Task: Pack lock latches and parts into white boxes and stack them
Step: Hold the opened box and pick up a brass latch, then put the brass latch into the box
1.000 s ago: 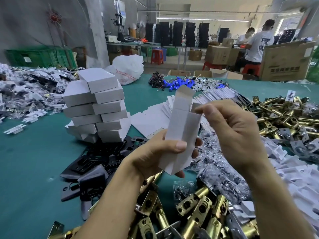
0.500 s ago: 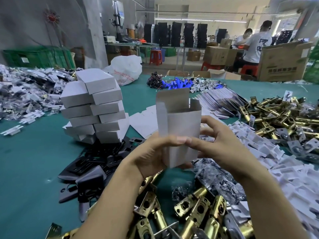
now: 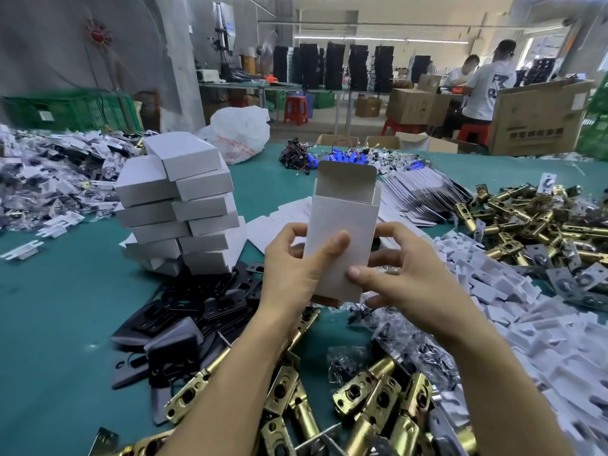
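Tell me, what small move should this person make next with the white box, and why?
Probably free the right hand and pick a brass tubular latch from the pile just below. Both it and the left hand grip the upright white cardboard box; its top flap stands open, and nothing shows in its mouth.

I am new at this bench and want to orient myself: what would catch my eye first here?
First, the open white box, held upright at the centre by the left hand and the right hand, top flap raised. To its left a leaning stack of closed white boxes stands on the green table; brass latches lie heaped in the near foreground.
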`<state>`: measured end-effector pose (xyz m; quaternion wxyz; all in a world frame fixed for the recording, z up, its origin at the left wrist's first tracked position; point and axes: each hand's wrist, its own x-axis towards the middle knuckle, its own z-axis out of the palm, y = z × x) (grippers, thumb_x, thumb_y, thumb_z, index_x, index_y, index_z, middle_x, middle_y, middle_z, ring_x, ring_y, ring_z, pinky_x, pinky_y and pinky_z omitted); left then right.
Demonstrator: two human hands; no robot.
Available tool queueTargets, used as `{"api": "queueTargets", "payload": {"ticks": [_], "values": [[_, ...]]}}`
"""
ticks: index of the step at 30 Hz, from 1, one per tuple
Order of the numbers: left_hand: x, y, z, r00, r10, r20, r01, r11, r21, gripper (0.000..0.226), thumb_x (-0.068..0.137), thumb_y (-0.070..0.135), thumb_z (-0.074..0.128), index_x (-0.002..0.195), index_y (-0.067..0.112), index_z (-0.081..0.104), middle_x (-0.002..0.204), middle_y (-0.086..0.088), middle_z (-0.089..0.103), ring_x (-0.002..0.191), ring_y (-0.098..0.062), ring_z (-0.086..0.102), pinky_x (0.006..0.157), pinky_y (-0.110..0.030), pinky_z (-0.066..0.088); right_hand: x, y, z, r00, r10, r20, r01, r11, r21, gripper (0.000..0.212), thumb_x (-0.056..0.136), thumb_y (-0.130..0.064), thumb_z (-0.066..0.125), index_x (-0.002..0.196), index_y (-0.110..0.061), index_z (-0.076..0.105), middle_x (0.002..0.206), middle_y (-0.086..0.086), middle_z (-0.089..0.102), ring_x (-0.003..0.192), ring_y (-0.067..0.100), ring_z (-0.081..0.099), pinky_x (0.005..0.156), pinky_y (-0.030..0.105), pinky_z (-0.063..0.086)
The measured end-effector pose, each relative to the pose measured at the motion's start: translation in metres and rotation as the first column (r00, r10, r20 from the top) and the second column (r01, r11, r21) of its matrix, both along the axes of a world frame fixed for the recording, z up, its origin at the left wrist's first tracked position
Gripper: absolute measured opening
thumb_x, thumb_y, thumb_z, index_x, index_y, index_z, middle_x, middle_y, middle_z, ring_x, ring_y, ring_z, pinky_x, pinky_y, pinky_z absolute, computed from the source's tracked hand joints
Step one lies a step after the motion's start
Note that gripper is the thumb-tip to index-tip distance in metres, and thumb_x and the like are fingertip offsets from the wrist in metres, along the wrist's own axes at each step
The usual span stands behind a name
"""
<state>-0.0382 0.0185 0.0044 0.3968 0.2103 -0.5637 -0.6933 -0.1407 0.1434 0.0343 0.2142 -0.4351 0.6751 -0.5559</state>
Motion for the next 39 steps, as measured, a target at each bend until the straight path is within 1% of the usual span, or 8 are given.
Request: {"api": "queueTargets", "payload": {"ticks": [3,7,12,16,21,25,31,39], "values": [[0.000,-0.002,-0.001,1.000,-0.017,0.018,0.018,0.998,-0.059,0.048,0.059,0.050,0.083,0.100,0.029,0.073,0.100,-0.001,0.076,0.089,-0.026,0.075,0.060,-0.046,0.061,-0.001,-0.001,0.000,0.989,-0.107,-0.105,0.102,0.994,-0.047,0.045,0.078,-0.015,0.082,0.113,-0.032,0.059,0.088,-0.001,0.074,0.077,0.013,0.071,0.063,0.027,0.054],[-0.001,-0.003,-0.007,0.970,-0.217,0.108,0.235,0.953,-0.191,0.083,0.054,0.027,0.077,0.133,0.036,0.051,0.118,0.003,0.067,0.105,-0.019,0.069,0.076,-0.039,0.061,-0.003,0.002,0.002,0.960,-0.231,-0.157,0.220,0.972,-0.083,0.049,0.070,-0.023,0.088,0.109,-0.036,0.060,0.084,-0.002,0.075,0.069,0.010,0.071,0.064,0.028,0.056],[-0.005,0.002,-0.015,0.980,-0.187,0.069,0.198,0.944,-0.262,0.119,0.054,0.013,0.094,0.142,0.055,0.026,0.136,0.001,0.056,0.117,-0.020,0.065,0.085,-0.044,0.060,0.009,-0.003,0.002,0.982,-0.140,-0.127,0.127,0.986,-0.108,0.043,0.068,-0.016,0.089,0.096,-0.038,0.065,0.077,-0.006,0.075,0.062,0.007,0.070,0.050,0.020,0.052],[-0.003,-0.002,-0.014,0.991,0.077,0.109,-0.043,0.955,-0.293,0.098,0.045,0.038,0.094,0.129,0.039,0.042,0.113,0.013,0.062,0.101,-0.005,0.065,0.070,-0.025,0.060,-0.007,0.001,0.000,0.982,-0.154,-0.107,0.156,0.988,0.009,0.006,0.091,-0.036,0.067,0.095,-0.032,0.071,0.082,-0.006,0.074,0.069,0.011,0.071,0.060,0.033,0.056],[0.000,-0.003,-0.009,0.995,0.071,0.066,-0.051,0.965,-0.258,0.075,0.044,0.048,0.093,0.106,0.041,0.051,0.098,0.017,0.066,0.088,-0.002,0.066,0.063,-0.020,0.056,-0.065,0.023,-0.023,0.766,-0.425,-0.483,0.607,0.726,0.323,0.027,0.099,-0.013,0.051,0.122,-0.015,0.064,0.119,0.013,0.066,0.074,0.022,0.060,0.073,0.032,0.046],[-0.001,-0.002,-0.011,0.995,0.016,0.097,0.010,0.965,-0.262,0.073,0.045,0.047,0.095,0.104,0.045,0.053,0.101,0.015,0.068,0.094,-0.008,0.067,0.073,-0.033,0.062,-0.087,0.028,-0.034,0.714,-0.454,-0.532,0.699,0.501,0.510,0.052,0.086,0.001,0.047,0.137,-0.010,0.044,0.141,0.029,0.038,0.105,0.046,0.056,0.089,0.051,0.051],[0.001,-0.003,-0.014,0.988,-0.072,0.140,0.105,0.964,-0.245,0.070,0.049,0.022,0.095,0.105,0.036,0.056,0.103,0.005,0.069,0.099,-0.023,0.066,0.079,-0.049,0.061,-0.094,0.026,-0.045,0.729,-0.398,-0.557,0.683,0.489,0.543,0.068,0.079,0.008,0.050,0.141,-0.021,0.050,0.132,0.028,0.055,0.108,0.041,0.059,0.085,0.046,0.054],[-0.001,-0.002,-0.012,0.995,-0.089,0.032,0.094,0.974,-0.204,0.077,0.048,0.016,0.097,0.111,0.040,0.059,0.106,0.006,0.071,0.099,-0.015,0.069,0.080,-0.036,0.061,-0.098,0.024,-0.054,0.744,-0.406,-0.531,0.665,0.526,0.530,0.073,0.085,0.005,0.042,0.149,-0.030,0.033,0.132,0.031,0.051,0.080,0.034,0.062,0.060,0.036,0.051]]}}
